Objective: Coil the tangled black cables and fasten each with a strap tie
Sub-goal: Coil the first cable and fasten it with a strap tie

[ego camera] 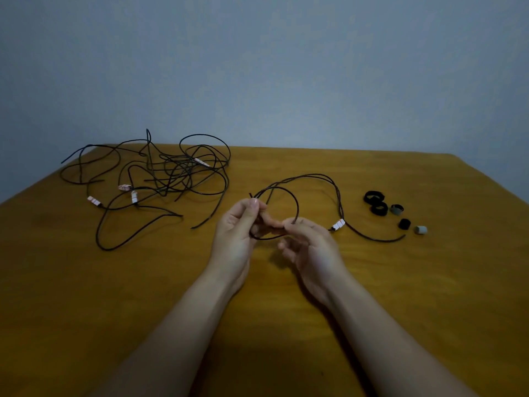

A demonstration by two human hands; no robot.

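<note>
While pinched by left hand (pixel 236 234) and right hand (pixel 310 249) fingers (pixel 296 225), cable loop (pixel 295 202) between tangled cables (pixel 160 174) and strap ties (pixel 379 208).

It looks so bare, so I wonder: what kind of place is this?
Probably a plain room indoors, maybe a home or workroom; hard to say more. Only a wooden table against a bare grey-blue wall shows, with black cables and small strap ties laid out on it.
</note>
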